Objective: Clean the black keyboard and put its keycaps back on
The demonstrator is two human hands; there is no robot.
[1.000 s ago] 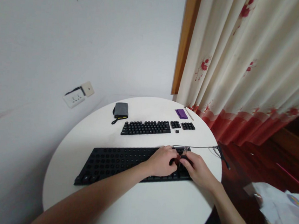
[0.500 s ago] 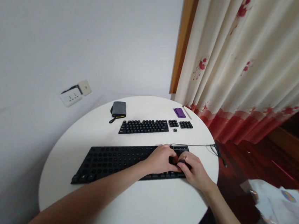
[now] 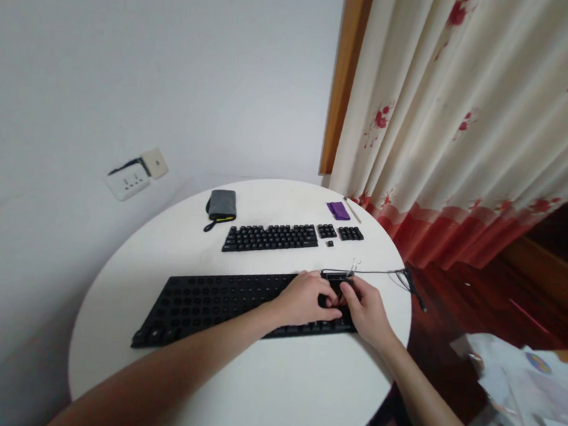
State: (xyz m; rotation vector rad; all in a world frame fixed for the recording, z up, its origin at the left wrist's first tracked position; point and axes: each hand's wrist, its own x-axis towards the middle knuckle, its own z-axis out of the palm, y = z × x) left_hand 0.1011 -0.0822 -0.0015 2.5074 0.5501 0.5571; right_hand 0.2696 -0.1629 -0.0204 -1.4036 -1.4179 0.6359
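A black keyboard (image 3: 205,302) lies across the round white table (image 3: 266,399), with most of its keycaps off and some left along the near edge. My left hand (image 3: 306,299) rests on its right part, thumb and fingers curled in; what they hold, if anything, is hidden. Close beside it, my right hand (image 3: 366,308) grips a wire keycap puller (image 3: 353,268), its thin metal loops pointing up and away. Behind the keyboard, loose black keycaps (image 3: 271,237) stand in keyboard order, with smaller blocks (image 3: 350,233) to the right and a single keycap (image 3: 330,243) apart.
A grey pouch (image 3: 222,204) sits at the back left. At the back right are a purple cloth (image 3: 338,210) and a thin stick-like tool (image 3: 352,210). The keyboard's cable (image 3: 408,282) hangs over the right table edge. White bags (image 3: 523,390) lie on the floor.
My right hand has turned the keycap puller, so its wire loops now stick up above the fingers. The left hand stays on the keyboard. The view has shifted slightly.
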